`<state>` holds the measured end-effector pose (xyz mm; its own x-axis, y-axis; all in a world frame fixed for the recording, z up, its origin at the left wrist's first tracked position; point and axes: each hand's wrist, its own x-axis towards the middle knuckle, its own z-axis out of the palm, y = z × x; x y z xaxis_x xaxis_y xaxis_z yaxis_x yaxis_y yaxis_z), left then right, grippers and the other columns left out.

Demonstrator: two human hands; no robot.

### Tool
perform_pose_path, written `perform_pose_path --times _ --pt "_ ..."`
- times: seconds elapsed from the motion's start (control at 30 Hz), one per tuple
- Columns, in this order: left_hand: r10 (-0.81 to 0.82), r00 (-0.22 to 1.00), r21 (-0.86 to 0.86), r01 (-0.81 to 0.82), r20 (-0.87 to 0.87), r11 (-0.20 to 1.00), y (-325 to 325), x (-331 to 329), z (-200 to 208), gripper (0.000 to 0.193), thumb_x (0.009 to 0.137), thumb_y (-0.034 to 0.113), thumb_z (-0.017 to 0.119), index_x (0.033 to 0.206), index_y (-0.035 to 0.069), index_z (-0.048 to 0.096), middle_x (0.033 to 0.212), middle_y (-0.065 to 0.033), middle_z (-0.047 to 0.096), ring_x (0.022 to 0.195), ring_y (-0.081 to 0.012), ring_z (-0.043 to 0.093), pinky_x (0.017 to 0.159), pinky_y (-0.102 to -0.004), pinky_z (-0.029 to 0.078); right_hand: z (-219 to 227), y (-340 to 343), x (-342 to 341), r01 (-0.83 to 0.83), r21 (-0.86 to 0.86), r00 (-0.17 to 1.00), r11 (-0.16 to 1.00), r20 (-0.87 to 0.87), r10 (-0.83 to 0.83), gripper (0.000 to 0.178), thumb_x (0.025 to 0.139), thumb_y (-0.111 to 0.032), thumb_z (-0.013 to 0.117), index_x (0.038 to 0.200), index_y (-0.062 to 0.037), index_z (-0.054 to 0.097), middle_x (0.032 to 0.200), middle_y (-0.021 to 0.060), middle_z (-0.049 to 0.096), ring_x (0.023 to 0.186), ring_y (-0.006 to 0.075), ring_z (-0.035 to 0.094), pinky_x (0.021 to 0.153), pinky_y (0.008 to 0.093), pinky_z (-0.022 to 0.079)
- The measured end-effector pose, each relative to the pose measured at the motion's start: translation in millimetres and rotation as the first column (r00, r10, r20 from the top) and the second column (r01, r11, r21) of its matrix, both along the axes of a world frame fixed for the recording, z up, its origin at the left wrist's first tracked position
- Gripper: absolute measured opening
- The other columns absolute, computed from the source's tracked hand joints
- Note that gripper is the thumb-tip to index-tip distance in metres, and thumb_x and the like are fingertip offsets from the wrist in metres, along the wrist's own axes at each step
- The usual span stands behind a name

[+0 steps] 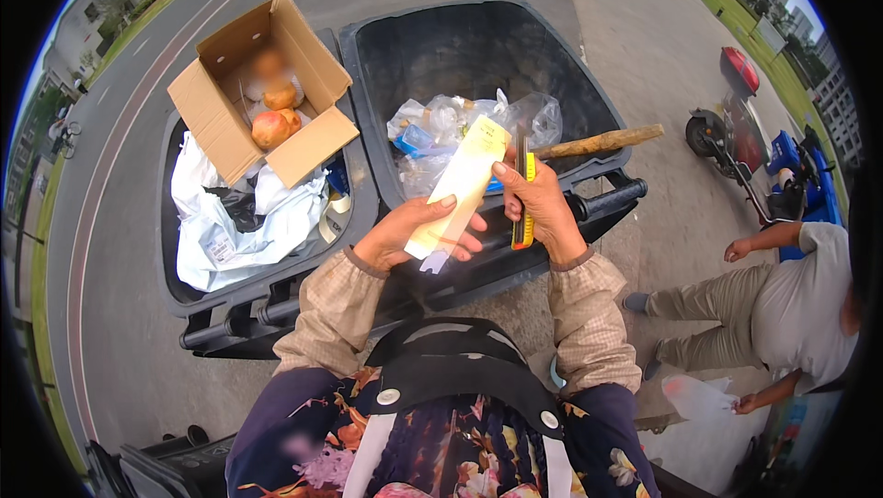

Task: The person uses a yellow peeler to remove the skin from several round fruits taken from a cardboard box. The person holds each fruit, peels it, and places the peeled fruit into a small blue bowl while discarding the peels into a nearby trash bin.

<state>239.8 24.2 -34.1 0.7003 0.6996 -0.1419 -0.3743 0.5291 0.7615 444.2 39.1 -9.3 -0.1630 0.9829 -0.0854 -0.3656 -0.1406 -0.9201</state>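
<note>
My left hand (405, 229) holds a long, flat, pale yellow paper packet (464, 181), thumb on top and fingers behind it. The packet slants up to the right, and a small whitish torn-looking piece shows at its lower end. In my right hand (544, 202) is a slim yellow-and-black tool that looks like a box cutter (523, 222), held upright. The right thumb reaches to the packet's right edge. Both hands are above the near rim of a dark wheeled bin (441, 15), with clear plastic bags (428, 121) inside it.
A wooden stick (602, 141) lies across the bin's right rim. On the left bin (172, 245) sits an open cardboard box (207, 112) with reddish round fruits (273, 127), beside white plastic bags (244, 245). At right stand a person (800, 300) carrying a plastic bag and a red scooter (740, 135).
</note>
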Motion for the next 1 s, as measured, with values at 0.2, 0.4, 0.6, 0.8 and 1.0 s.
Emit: perform_pose_path --times 0.2,0.4,0.6,0.8,1.0 --pt "0.054 0.982 0.165 -0.024 -0.184 0.986 -22 31 5 0.046 0.088 0.022 0.060 0.123 -0.005 0.045 0.108 -0.0158 0.059 0.094 -0.0242 0.063 0.080 -0.0331 0.053 3 -16 13 0.033 0.081 0.999 0.996 -0.020 -0.031 0.024 0.079 -0.016 0.072 0.089 -0.0014 0.056 0.065 -0.0006 0.054 0.045 0.0021 0.044 0.039 0.0169 0.035" --pt "0.448 0.857 0.555 -0.249 -0.256 0.794 -26 57 -7 0.026 0.090 0.019 0.059 0.106 -0.002 0.059 0.085 -0.0033 0.063 0.073 -0.0059 0.056 0.063 -0.0209 0.046 -2 -31 18 0.241 0.133 0.960 0.961 0.115 -0.257 0.020 0.081 -0.012 0.069 0.089 -0.0028 0.054 0.063 -0.0005 0.055 0.042 0.0017 0.043 0.037 0.0162 0.035" --pt "0.746 0.624 0.912 -0.126 -0.234 0.391 -25 67 -7 0.024 0.094 0.018 0.050 0.096 -0.003 0.060 0.074 -0.0107 0.061 0.062 -0.0134 0.056 0.058 -0.0272 0.044 0 -39 21 0.304 0.115 0.935 0.946 0.157 -0.319 0.021 0.080 -0.012 0.069 0.086 -0.0030 0.052 0.062 -0.0007 0.052 0.042 0.0024 0.043 0.037 0.0173 0.034" --pt "0.337 0.913 0.208 -0.292 -0.229 0.934 -2 61 -9 0.032 0.095 0.029 0.046 0.085 0.002 0.060 0.064 -0.0008 0.057 0.050 -0.0079 0.053 0.046 -0.0190 0.041 -8 -41 45 0.079 0.082 0.981 0.993 -0.184 -0.063 0.025 0.084 -0.015 0.065 0.098 0.0026 0.055 0.082 0.0103 0.063 0.043 0.0028 0.043 0.039 0.0172 0.036" --pt "0.920 0.121 0.917 0.197 -0.374 0.347 79 34 -48 0.032 0.083 0.010 0.061 0.114 0.003 0.056 0.083 -0.0086 0.056 0.070 -0.0167 0.056 0.062 -0.0290 0.046 -13 -47 49 0.146 0.110 0.967 0.983 -0.225 -0.118 0.022 0.082 -0.015 0.068 0.094 0.0003 0.058 0.071 0.0035 0.060 0.044 0.0030 0.044 0.040 0.0172 0.035"
